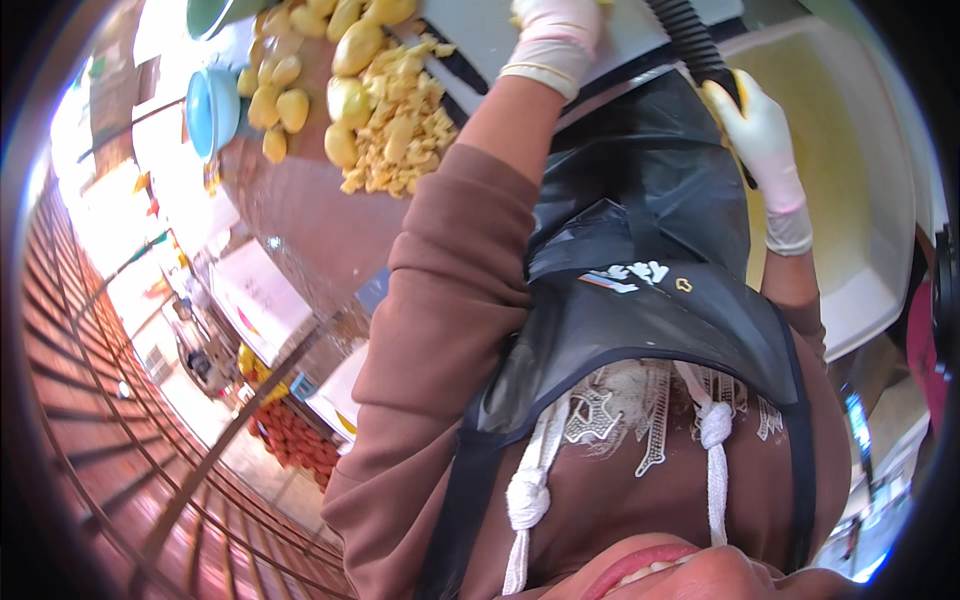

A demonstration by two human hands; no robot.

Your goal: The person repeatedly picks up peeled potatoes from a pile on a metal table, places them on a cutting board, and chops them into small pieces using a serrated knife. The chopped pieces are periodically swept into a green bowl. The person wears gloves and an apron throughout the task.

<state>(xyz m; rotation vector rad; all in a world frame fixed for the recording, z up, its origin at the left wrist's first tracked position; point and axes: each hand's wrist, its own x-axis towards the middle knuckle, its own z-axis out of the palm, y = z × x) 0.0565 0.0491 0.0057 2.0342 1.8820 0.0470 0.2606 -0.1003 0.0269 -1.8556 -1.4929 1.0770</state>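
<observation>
My left hand, in a white glove, is over a pale grey surface at the top edge. Its fingers run out of the picture, with a little yellow showing beside them, so what it holds is hidden. To its left, a heap of diced potatoes lies on the brown table, beside peeled whole potatoes. My right hand, also gloved in white, is closed round the lower end of a black ribbed handle or hose. Its fingers are partly hidden.
A large white basin with cloudy yellowish liquid stands at my right. A blue bowl and a green bowl sit at the far left. Metal bars run along the left, past red mesh sacks. A black apron covers my front.
</observation>
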